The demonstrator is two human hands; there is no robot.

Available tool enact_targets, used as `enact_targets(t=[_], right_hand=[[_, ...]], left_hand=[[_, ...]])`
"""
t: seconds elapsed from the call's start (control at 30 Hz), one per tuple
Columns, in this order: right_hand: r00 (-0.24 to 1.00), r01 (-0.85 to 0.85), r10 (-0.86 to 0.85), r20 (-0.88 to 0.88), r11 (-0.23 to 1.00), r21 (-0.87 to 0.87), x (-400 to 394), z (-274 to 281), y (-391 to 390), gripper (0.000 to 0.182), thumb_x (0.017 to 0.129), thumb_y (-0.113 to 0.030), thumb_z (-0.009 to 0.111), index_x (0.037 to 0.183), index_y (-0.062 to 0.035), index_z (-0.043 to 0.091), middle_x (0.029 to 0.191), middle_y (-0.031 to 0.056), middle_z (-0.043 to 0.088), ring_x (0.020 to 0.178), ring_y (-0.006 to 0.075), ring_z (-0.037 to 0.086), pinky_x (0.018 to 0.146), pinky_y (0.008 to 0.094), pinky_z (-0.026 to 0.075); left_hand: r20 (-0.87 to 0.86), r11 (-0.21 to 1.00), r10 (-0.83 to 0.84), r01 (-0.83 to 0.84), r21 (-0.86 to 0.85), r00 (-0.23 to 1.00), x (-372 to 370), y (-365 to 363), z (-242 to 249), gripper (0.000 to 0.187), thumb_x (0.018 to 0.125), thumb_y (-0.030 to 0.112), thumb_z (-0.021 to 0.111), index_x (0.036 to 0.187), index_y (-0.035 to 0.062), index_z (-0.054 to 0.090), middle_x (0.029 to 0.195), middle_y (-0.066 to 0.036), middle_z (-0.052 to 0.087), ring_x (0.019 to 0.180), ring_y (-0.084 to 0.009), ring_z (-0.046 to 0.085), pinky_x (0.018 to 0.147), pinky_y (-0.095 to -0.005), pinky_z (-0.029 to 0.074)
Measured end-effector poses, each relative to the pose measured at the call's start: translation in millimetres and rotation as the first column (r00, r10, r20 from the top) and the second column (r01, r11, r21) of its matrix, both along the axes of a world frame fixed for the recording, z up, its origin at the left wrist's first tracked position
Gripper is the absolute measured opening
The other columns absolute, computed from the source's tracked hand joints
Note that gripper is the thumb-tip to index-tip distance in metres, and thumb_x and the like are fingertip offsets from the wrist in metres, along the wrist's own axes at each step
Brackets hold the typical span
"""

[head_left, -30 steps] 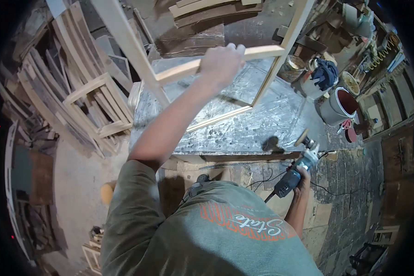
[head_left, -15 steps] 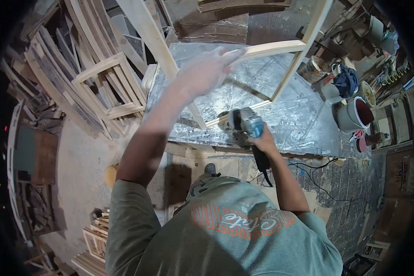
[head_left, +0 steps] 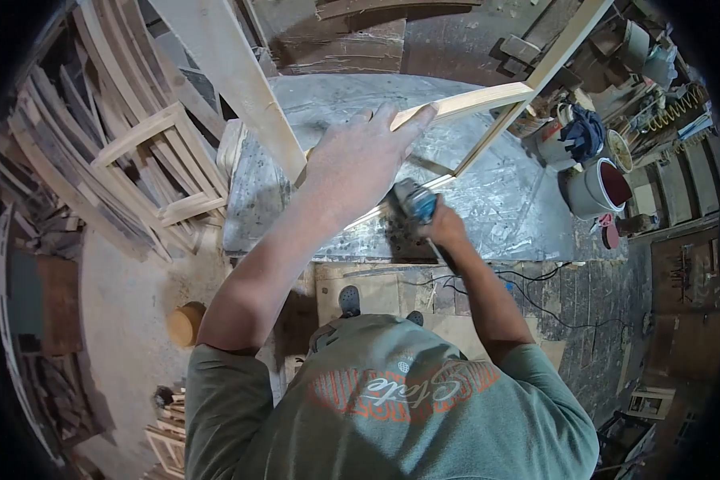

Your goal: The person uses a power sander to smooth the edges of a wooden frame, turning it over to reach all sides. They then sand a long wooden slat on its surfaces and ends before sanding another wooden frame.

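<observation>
A pale wooden frame [head_left: 484, 101] stands on the metal-topped table, its long side pieces rising toward the top of the view. My left hand [head_left: 360, 156] reaches across its upper crosspiece, with the fingers curled over the wood; the thumb is hidden. Closed around a teal and grey angle grinder [head_left: 414, 202], my right hand [head_left: 448, 224] holds the tool low at the near side of the frame. The grinder's head is close over the tabletop beside the frame's lower rail, and its disc is hidden underneath.
The scuffed table [head_left: 528, 216] has its near edge before my body. Buckets [head_left: 598, 188] stand at its right. Smaller wooden frames [head_left: 140, 144] and long boards [head_left: 72, 188] lean at the left. A black cord [head_left: 548, 308] trails over the floor.
My left hand has settled on the crosspiece. The grinder has moved slightly up and left with my right hand and turned. The view has shifted, and the frame's left side piece appears farther left.
</observation>
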State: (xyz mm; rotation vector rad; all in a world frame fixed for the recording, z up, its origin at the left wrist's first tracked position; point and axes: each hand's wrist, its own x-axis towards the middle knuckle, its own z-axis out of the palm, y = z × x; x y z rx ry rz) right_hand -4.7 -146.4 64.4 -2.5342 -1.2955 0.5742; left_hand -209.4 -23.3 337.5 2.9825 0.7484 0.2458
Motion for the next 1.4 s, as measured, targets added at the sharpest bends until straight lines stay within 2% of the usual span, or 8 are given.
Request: enact_targets(t=[0.07, 0.17, 0.4, 0.43, 0.53, 0.77, 1.27, 1.4], right_hand=[[0.997, 0.062, -0.064, 0.031, 0.997, 0.055, 34, -5, -8, 0.106, 0.062, -0.038, 0.082, 0.143, 0.0104, 0.032, 0.105, 0.0315, 0.066, 0.101, 0.0447, 0.065, 0.088, 0.0459, 0.053], [0.983, 0.183, -0.183, 0.012, 0.983, -0.009, 57, 15, -4, 0.105, 0.059, -0.039, 0.082, 0.14, 0.0111, 0.036, 0.111, 0.0306, 0.066, 0.103, 0.0413, 0.066, 0.088, 0.0439, 0.054], [0.997, 0.034, -0.037, 0.073, 0.999, 0.037, -11, -1, 7, 0.095, 0.062, -0.036, 0.08, 0.136, 0.0098, 0.04, 0.101, 0.0294, 0.068, 0.095, 0.0422, 0.068, 0.083, 0.0466, 0.055], [0.998, 0.031, -0.032, 0.052, 0.999, 0.03, -25, 2, 12, 0.084, 0.064, -0.035, 0.08, 0.128, 0.0074, 0.045, 0.099, 0.0294, 0.068, 0.094, 0.0423, 0.068, 0.082, 0.0475, 0.055], [0.999, -0.014, 0.012, -0.045, 0.999, -0.036, -59, 22, 23, 0.076, 0.066, -0.034, 0.079, 0.123, 0.0048, 0.047, 0.097, 0.0289, 0.068, 0.092, 0.0429, 0.068, 0.08, 0.0487, 0.055], [0.994, -0.087, 0.084, -0.072, 0.995, -0.041, -90, 25, 29, 0.073, 0.071, -0.034, 0.078, 0.124, 0.0007, 0.043, 0.096, 0.028, 0.068, 0.092, 0.0439, 0.067, 0.08, 0.0506, 0.054], [0.986, -0.157, 0.147, -0.08, 0.979, -0.134, -107, 37, 25, 0.07, 0.069, -0.032, 0.08, 0.12, -0.0014, 0.043, 0.101, 0.0257, 0.068, 0.095, 0.0424, 0.067, 0.082, 0.0502, 0.054], [0.986, -0.159, 0.15, -0.07, 0.977, -0.143, -98, 33, 18, 0.08, 0.069, -0.033, 0.08, 0.131, 0.0004, 0.041, 0.101, 0.0261, 0.068, 0.094, 0.0419, 0.068, 0.082, 0.0499, 0.054]], left_hand=[[-0.003, 1.0, -0.01, 0.01, 0.01, 1.0, 1, 6, 0, 0.056, 0.103, 0.028, 0.047, 0.155, 0.0308, 0.027, 0.122, -0.014, 0.057, 0.108, -0.0297, 0.062, 0.089, -0.0434, 0.056], [0.056, 0.999, -0.033, 0.031, 0.031, 0.998, 0, 10, -4, 0.056, 0.102, 0.028, 0.048, 0.154, 0.0288, 0.029, 0.118, -0.013, 0.058, 0.105, -0.029, 0.063, 0.086, -0.0437, 0.057], [0.094, 0.996, -0.052, 0.044, 0.082, 0.994, 1, 14, -11, 0.055, 0.101, 0.027, 0.051, 0.153, 0.028, 0.032, 0.113, -0.013, 0.058, 0.097, -0.0285, 0.064, 0.08, -0.042, 0.057], [0.092, 0.995, -0.053, 0.045, 0.093, 0.994, 1, 14, -12, 0.055, 0.101, 0.027, 0.051, 0.153, 0.0279, 0.032, 0.113, -0.013, 0.058, 0.096, -0.0282, 0.065, 0.079, -0.0417, 0.057], [0.086, 0.992, -0.051, 0.041, 0.117, 0.995, 1, 14, -14, 0.055, 0.101, 0.026, 0.051, 0.153, 0.0273, 0.033, 0.112, -0.013, 0.058, 0.095, -0.0277, 0.065, 0.078, -0.0411, 0.058], [0.089, 0.992, -0.066, 0.056, 0.112, 0.994, 1, 16, -15, 0.057, 0.1, 0.026, 0.052, 0.153, 0.0258, 0.032, 0.119, -0.014, 0.058, 0.099, -0.0273, 0.065, 0.082, -0.04, 0.06], [0.101, 0.988, -0.064, 0.049, 0.149, 0.993, 0, 19, -18, 0.061, 0.098, 0.028, 0.056, 0.154, 0.0259, 0.03, 0.128, -0.016, 0.056, 0.11, -0.0278, 0.062, 0.087, -0.0417, 0.059], [0.082, 0.992, -0.048, 0.038, 0.117, 0.995, 1, 19, -16, 0.061, 0.098, 0.027, 0.056, 0.154, 0.0257, 0.031, 0.128, -0.016, 0.056, 0.109, -0.0279, 0.063, 0.087, -0.041, 0.058]])
